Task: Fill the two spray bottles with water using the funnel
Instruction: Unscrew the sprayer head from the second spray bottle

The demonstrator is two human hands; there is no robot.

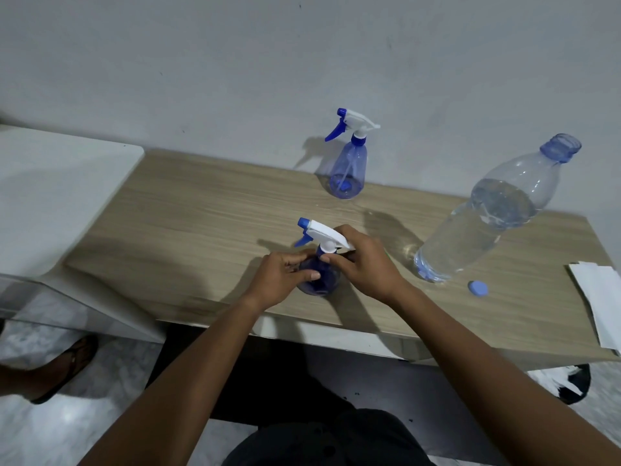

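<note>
Two clear blue spray bottles with white and blue trigger heads stand on a wooden table [188,210]. The near spray bottle [319,280] is close to the front edge. My left hand [285,277] grips its blue body from the left. My right hand [363,260] holds its neck and the back of the white trigger head. The far spray bottle [347,169] stands untouched by the wall, trigger head on. A large clear water bottle [484,223], open and partly full, stands at the right. Its blue cap [478,288] lies in front of it. No funnel is in sight.
A white sheet of paper [601,304] lies at the table's right edge. A white cabinet [57,193] adjoins the table on the left. A grey wall [302,62] runs right behind the table. A foot in a sandal [64,364] is on the floor at the left.
</note>
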